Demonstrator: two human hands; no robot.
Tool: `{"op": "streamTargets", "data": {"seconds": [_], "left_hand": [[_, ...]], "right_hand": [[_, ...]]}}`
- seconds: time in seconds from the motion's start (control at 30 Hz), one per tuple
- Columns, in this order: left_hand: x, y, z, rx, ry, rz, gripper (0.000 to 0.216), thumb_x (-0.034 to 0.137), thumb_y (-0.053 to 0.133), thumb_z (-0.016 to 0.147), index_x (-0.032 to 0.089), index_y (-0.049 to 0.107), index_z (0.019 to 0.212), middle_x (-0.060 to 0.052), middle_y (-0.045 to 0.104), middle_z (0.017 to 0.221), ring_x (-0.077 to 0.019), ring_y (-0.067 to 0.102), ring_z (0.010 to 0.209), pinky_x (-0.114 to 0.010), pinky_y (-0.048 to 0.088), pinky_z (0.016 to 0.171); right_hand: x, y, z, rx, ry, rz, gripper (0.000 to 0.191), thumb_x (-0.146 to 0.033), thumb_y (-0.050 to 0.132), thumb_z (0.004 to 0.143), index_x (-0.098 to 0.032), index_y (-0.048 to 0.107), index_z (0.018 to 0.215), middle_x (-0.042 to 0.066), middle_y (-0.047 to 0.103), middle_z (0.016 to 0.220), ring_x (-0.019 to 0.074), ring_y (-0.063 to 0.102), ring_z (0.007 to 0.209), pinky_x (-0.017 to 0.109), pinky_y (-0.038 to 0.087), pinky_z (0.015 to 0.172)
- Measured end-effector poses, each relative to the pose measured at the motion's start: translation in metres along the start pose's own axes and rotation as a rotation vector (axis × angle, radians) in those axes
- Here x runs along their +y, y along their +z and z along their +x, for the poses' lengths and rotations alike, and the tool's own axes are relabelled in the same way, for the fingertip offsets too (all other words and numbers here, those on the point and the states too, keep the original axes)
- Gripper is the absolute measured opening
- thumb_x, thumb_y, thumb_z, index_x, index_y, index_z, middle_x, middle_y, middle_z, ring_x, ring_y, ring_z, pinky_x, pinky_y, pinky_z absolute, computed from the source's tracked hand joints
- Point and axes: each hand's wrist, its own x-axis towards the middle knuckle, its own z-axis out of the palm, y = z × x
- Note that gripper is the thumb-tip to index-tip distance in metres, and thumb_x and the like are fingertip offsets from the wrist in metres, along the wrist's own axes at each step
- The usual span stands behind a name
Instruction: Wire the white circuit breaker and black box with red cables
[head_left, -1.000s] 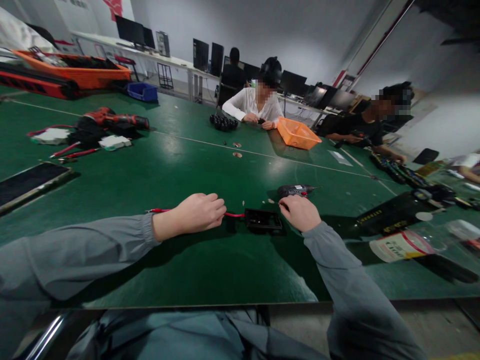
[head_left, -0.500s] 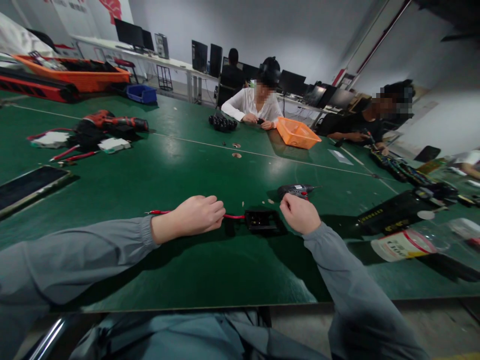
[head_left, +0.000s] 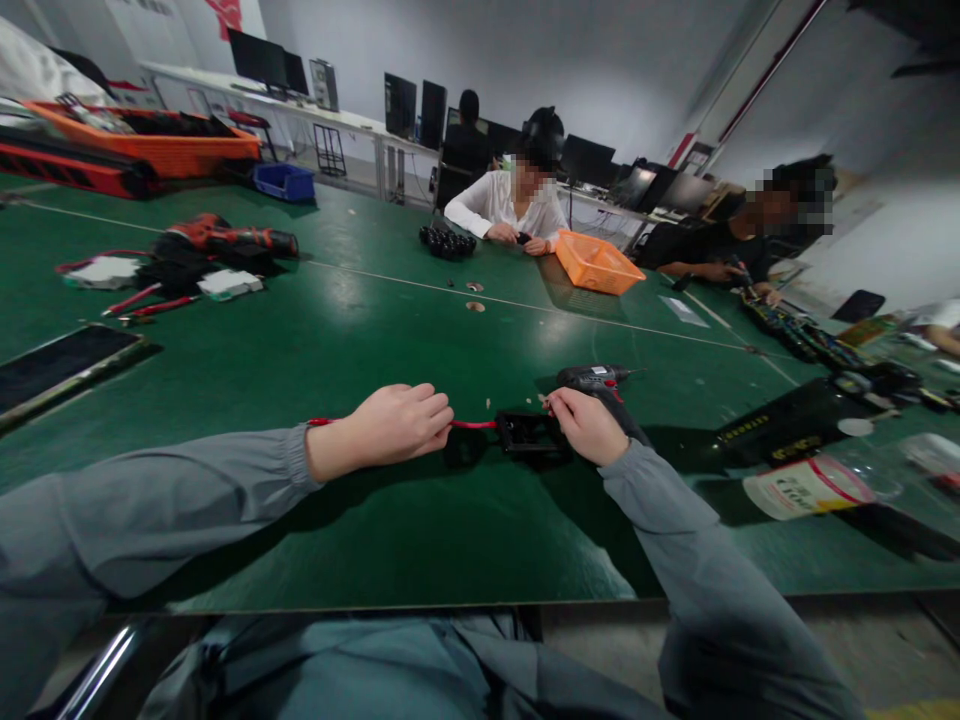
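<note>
My left hand (head_left: 394,430) is closed around a red cable (head_left: 474,425), whose one end pokes out behind the wrist. The cable's other end runs into a small black open housing (head_left: 520,432) lying on the green table. Over the housing's right end is my right hand (head_left: 589,425), thumb and forefinger pinched together. A tiny piece may be at the fingertips, too small to name. Just behind that hand lies a grey and black power drill (head_left: 592,376), bit pointing right and its handle partly covered by the hand.
On the right lie a black bottle (head_left: 795,425) and a labelled clear plastic bottle (head_left: 810,487). A phone-like slab (head_left: 67,370) and a red-black power tool (head_left: 225,240) with white blocks lie left. Across the table, two people work beside an orange basket (head_left: 600,265).
My right hand has moved left and slightly up, so its pinched fingers are now over the housing's right end. The housing has shifted slightly. My left hand keeps its hold on the cable.
</note>
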Motion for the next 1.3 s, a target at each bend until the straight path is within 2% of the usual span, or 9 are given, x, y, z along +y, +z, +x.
{"op": "streamTargets", "data": {"seconds": [0.2,0.47,0.77,1.3], "left_hand": [[-0.0011,0.0007,-0.0006,0.008,-0.02,-0.013,0.021,0.027,0.051,0.094,0.017,0.057,0.077,-0.002,0.057,0.07,-0.0157,0.051,0.066,-0.028,0.033,0.053],[0.001,-0.0023,0.0009,0.014,0.007,0.008,0.02,0.026,0.049,0.095,0.017,0.058,0.078,-0.002,0.056,0.071,-0.016,0.051,0.067,-0.028,0.035,0.053],[0.0043,-0.0026,0.0023,0.002,0.034,0.041,0.021,0.026,0.05,0.095,0.017,0.058,0.078,-0.002,0.057,0.071,-0.0166,0.052,0.068,-0.03,0.035,0.054],[0.0068,-0.0023,0.0037,-0.034,0.058,0.007,0.023,0.024,0.047,0.096,0.017,0.058,0.077,-0.003,0.057,0.072,-0.0153,0.051,0.068,-0.03,0.032,0.055]], "right_hand": [[0.0015,0.001,-0.0007,0.038,-0.005,0.069,0.023,-0.034,0.045,0.099,-0.018,0.062,0.101,0.007,0.069,0.089,0.0182,0.061,0.071,0.031,0.046,0.068],[-0.0009,-0.0016,-0.0014,0.072,-0.019,0.041,0.021,-0.035,0.048,0.097,-0.017,0.06,0.098,0.006,0.065,0.085,0.0161,0.056,0.066,0.03,0.045,0.063],[0.0035,-0.0001,-0.0022,0.061,-0.04,0.056,0.02,-0.024,0.047,0.093,-0.017,0.063,0.104,0.009,0.07,0.097,0.0182,0.063,0.076,0.031,0.049,0.07],[-0.0014,-0.0041,-0.0005,0.045,-0.04,0.04,0.018,-0.021,0.046,0.091,-0.018,0.063,0.095,0.004,0.065,0.081,0.0155,0.054,0.063,0.029,0.043,0.064]]}}
